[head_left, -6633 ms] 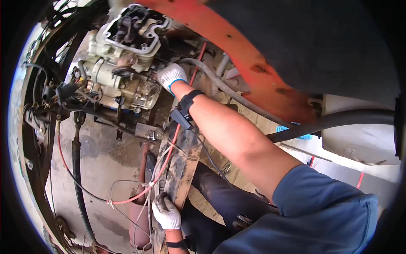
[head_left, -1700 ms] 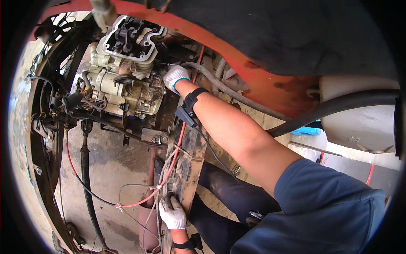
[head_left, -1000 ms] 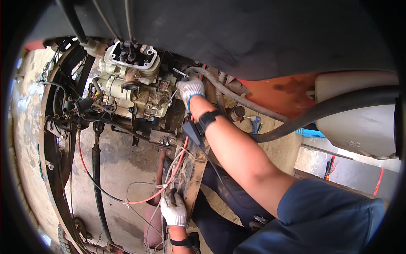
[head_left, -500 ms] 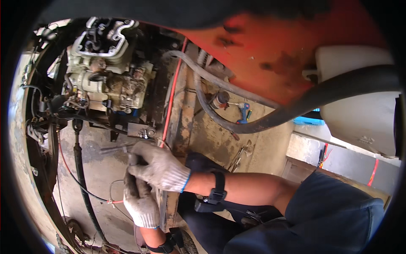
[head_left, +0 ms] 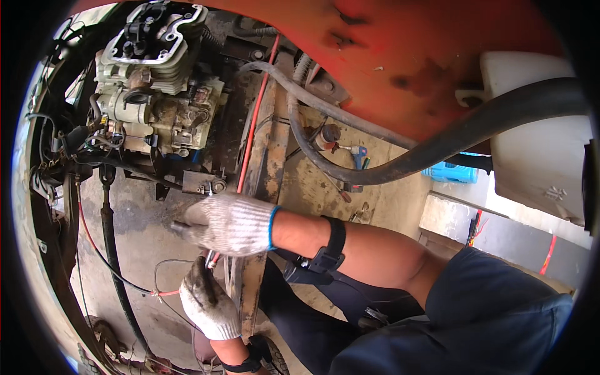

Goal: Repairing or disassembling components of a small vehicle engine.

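Note:
Both my hands wear white knitted gloves with dirty fingers, close together beside the metal frame rail [head_left: 262, 169]. My left hand [head_left: 209, 303] is lower, closed around a short shiny metal piece [head_left: 211, 261]; its kind I cannot make out. Just above it, my right hand [head_left: 228, 225] reaches across from the right, back of the glove uppermost. Its fingers point left and are blurred, so their grip is unclear. Beyond it sits a small bracket with a bolt [head_left: 206, 182]. An engine [head_left: 156, 112] with its top cover off stands at the upper left.
A thick black hose [head_left: 412, 167] arches across the right, before a white plastic tank [head_left: 531, 162]. Overhead is a red panel [head_left: 400, 50]. A blue power tool [head_left: 359, 164] lies on the floor. A red tube [head_left: 256, 119] follows the rail; a black rod [head_left: 112, 244] runs lower left.
My right hand has moved slightly up and turned its back uppermost. The grey bar-like tool by its fingers is no longer visible. My left hand has dropped a little, and the view has shifted.

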The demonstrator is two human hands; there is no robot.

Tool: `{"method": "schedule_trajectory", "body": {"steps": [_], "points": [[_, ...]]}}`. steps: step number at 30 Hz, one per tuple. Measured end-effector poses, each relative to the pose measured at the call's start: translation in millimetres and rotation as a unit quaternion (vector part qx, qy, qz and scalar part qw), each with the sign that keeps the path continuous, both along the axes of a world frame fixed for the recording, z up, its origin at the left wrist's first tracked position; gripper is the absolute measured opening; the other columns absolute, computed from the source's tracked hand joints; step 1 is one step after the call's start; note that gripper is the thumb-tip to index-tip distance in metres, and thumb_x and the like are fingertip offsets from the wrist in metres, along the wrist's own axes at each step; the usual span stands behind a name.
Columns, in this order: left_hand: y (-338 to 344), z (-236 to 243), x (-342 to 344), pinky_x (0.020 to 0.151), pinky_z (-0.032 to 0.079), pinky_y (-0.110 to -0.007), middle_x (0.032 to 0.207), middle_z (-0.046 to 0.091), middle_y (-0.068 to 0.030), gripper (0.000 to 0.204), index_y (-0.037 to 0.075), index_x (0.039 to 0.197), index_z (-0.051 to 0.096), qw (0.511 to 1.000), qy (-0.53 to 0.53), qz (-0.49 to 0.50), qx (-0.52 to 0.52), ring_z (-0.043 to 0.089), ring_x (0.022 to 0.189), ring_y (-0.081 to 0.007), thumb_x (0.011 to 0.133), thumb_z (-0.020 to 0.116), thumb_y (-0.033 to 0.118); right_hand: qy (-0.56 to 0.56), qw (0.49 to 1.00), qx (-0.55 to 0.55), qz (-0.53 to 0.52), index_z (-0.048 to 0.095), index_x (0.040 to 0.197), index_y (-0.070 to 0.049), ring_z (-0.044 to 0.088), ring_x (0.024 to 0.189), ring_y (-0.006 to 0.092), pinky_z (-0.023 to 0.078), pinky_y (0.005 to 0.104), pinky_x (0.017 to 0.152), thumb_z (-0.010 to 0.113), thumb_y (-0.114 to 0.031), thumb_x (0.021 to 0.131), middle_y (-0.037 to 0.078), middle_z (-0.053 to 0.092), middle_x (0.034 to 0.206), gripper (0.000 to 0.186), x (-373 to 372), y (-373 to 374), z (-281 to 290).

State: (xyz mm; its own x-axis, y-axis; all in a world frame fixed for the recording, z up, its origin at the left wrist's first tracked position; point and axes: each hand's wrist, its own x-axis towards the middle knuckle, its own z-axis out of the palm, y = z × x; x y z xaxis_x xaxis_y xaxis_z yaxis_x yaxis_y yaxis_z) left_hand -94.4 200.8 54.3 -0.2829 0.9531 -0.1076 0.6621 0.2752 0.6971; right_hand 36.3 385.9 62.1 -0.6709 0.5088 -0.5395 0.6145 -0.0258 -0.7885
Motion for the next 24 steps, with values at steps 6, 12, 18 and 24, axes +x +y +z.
{"method": "schedule_trajectory", "body": {"steps": [6, 12, 18, 24], "points": [[-23.4, -6.7, 0.2, 0.091, 0.05, -0.046, 0.12, 0.066, -0.0165, 0.04, 0.006, 0.124, 0.067, 0.965, 0.169, -0.184, -0.075, 0.064, 0.106, -0.0342, 0.085, 0.063, -0.002, 0.118, 0.882, -0.231, -0.393, 0.067, 0.094, -0.001, 0.065, 0.071, 0.0183, 0.054, 0.0368, 0.067, 0.064, -0.029, 0.101, 0.008, 0.071, 0.079, 0.029, -0.5, 19.0, -15.6], [-71.1, -12.4, 40.0, 0.086, 0.049, -0.047, 0.108, 0.063, -0.0173, 0.046, 0.007, 0.127, 0.067, 0.993, 0.054, -0.062, -0.082, 0.059, 0.095, -0.0379, 0.082, 0.068, 0.006, -0.278, 0.885, 0.145, -0.344, 0.069, 0.11, -0.004, 0.072, 0.081, 0.0266, 0.056, 0.0413, 0.067, 0.057, -0.03, 0.102, 0.016, 0.073, 0.097, 0.03, 18.5, 153.9, -111.5], [-103.3, -4.7, 55.6, 0.086, 0.05, -0.037, 0.108, 0.067, -0.0123, 0.033, 0.002, 0.124, 0.066, 0.99, 0.085, -0.036, -0.111, 0.063, 0.1, -0.029, 0.091, 0.065, 0.003, -0.485, 0.842, 0.237, 0.012, 0.076, 0.116, -0.008, 0.068, 0.114, 0.0368, 0.058, 0.0467, 0.092, 0.061, -0.023, 0.093, 0.018, 0.07, 0.126, 0.032, 26.0, 244.3, -187.3], [-98.8, -33.7, 41.8, 0.087, 0.05, -0.046, 0.105, 0.065, -0.0168, 0.038, 0.001, 0.126, 0.065, 0.996, 0.032, 0.066, -0.051, 0.062, 0.095, -0.0362, 0.088, 0.064, -0.001, -0.466, 0.805, 0.368, 0.018, 0.079, 0.108, -0.011, 0.07, 0.109, 0.0363, 0.058, 0.0489, 0.085, 0.056, -0.02, 0.096, 0.015, 0.072, 0.121, 0.028, 17.0, 267.3, -218.1]]}}
